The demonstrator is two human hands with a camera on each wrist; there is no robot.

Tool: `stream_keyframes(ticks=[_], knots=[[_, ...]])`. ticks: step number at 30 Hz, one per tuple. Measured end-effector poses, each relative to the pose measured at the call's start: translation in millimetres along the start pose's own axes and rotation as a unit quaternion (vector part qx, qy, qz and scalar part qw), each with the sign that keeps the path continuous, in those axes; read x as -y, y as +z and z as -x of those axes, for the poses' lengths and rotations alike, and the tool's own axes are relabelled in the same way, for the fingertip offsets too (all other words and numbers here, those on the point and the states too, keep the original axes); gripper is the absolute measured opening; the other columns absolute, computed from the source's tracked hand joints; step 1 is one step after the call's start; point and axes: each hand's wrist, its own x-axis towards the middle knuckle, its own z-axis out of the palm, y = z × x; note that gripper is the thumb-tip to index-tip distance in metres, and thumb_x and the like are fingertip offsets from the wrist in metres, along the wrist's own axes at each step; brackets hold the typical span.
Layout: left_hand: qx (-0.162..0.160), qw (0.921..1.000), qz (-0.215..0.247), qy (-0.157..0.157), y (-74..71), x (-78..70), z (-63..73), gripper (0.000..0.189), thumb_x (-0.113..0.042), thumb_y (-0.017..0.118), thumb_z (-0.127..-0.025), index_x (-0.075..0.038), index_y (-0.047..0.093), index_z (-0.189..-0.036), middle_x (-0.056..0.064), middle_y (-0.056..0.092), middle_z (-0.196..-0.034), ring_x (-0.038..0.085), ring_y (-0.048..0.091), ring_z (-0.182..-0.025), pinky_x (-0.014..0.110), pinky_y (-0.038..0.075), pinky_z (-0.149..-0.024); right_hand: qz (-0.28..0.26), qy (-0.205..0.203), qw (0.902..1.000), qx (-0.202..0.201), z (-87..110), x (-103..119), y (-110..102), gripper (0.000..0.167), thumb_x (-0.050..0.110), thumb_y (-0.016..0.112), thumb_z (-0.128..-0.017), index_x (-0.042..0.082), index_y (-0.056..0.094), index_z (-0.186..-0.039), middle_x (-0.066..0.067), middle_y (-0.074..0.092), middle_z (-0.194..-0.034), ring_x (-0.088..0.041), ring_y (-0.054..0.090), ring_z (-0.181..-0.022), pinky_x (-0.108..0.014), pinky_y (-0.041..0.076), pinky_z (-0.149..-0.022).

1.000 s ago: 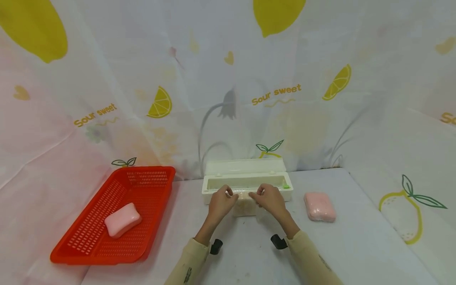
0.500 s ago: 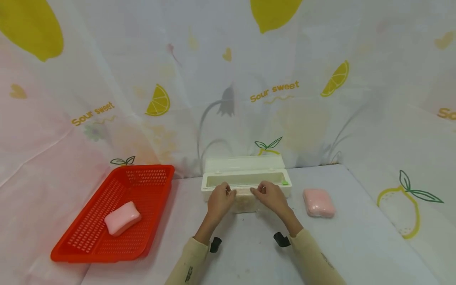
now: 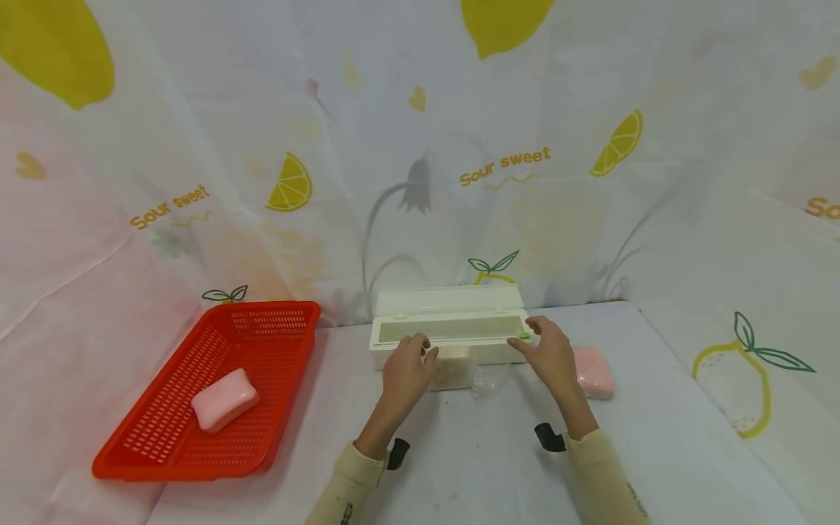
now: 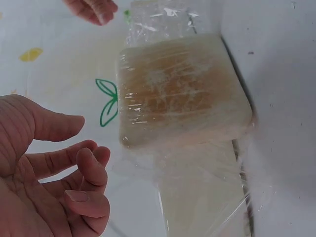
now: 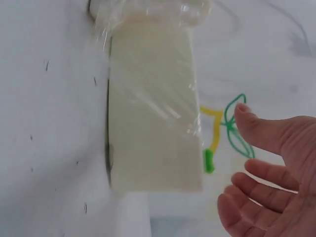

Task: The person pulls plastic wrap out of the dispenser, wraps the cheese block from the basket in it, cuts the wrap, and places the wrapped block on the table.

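My left hand (image 3: 403, 373) and right hand (image 3: 554, 357) are empty, thumbs apart from fingers. The pale block (image 3: 453, 370) sits at the box's (image 3: 502, 355) near side, apparently part-wrapped: film covers it, loose film (image 3: 486, 380) remains right.

- Block (image 4: 182, 94), beige, wrapped in clear film (image 4: 163, 19); centre, towards one o'clock.
- Left hand (image 4: 42, 195), loosely curled, apart from the block; eight o'clock.
- Right hand (image 4: 94, 9), partly in view; eleven o'clock.
- Cream box (image 4: 200, 197), seen through film; five o'clock.
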Motion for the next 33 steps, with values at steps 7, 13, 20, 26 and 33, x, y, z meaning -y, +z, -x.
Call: stream_keyframes(ticks=[7, 13, 20, 26, 33], knots=[[0.021, 0.9997, 0.004, -0.009, 5.9, -3.1, -2.3, 0.014, -0.019, 0.07, -0.092, -0.006, 0.066, -0.093, 0.003, 0.058, -0.081, 0.016, 0.053, -0.067, 0.031, 0.043, -0.056, -0.009, 0.017, 0.9979, 0.061, -14.5, -21.5, 7.3, 0.078, 0.038, 0.08, -0.083, -0.002, 0.046, -0.141, -0.023, 0.049, -0.142, -0.043, 0.044, -0.13, -0.057, 0.035, -0.104], [0.032, 0.9994, 0.0, -0.008, 11.4, -6.2, -3.1, 0.014, -0.019, 0.069, -0.092, -0.006, 0.065, -0.093, 0.003, 0.058, -0.08, 0.016, 0.053, -0.067, 0.031, 0.043, -0.056, -0.011, 0.031, 0.9985, 0.044, -12.7, -34.7, 14.2, 0.078, 0.039, 0.081, -0.081, 0.0, 0.05, -0.141, -0.025, 0.052, -0.138, -0.044, 0.05, -0.124, -0.057, 0.041, -0.098], [0.025, 0.9997, -0.005, 0.002, 13.3, -12.3, -8.4, 0.014, -0.02, 0.068, -0.093, -0.006, 0.066, -0.094, 0.002, 0.057, -0.078, 0.015, 0.053, -0.067, 0.031, 0.043, -0.057, -0.016, 0.027, 0.9995, 0.009, -12.4, -46.6, 16.8, 0.08, 0.04, 0.084, -0.076, 0.004, 0.054, -0.14, -0.016, 0.052, -0.141, -0.042, 0.048, -0.127, -0.054, 0.04, -0.1], [0.026, 0.9986, -0.021, 0.042, 16.7, -25.5, -18.4, 0.016, -0.021, 0.069, -0.093, -0.006, 0.067, -0.097, 0.004, 0.061, -0.083, 0.017, 0.058, -0.074, 0.03, 0.045, -0.059, -0.055, 0.041, 0.9976, -0.001, -13.0, -52.6, 19.7, 0.08, 0.042, 0.085, -0.074, 0.007, 0.055, -0.14, -0.014, 0.053, -0.141, -0.039, 0.052, -0.124, -0.052, 0.044, -0.097], [0.072, 0.9867, -0.016, 0.145, 36.2, -43.8, -42.9, 0.021, -0.025, 0.072, -0.091, -0.008, 0.071, -0.103, 0.003, 0.068, -0.094, 0.021, 0.062, -0.087, 0.035, 0.049, -0.072, -0.098, 0.071, 0.9926, -0.001, -12.3, -51.7, 24.4, 0.081, 0.046, 0.086, -0.072, 0.009, 0.057, -0.138, -0.014, 0.051, -0.142, -0.042, 0.055, -0.12, -0.05, 0.048, -0.092]])
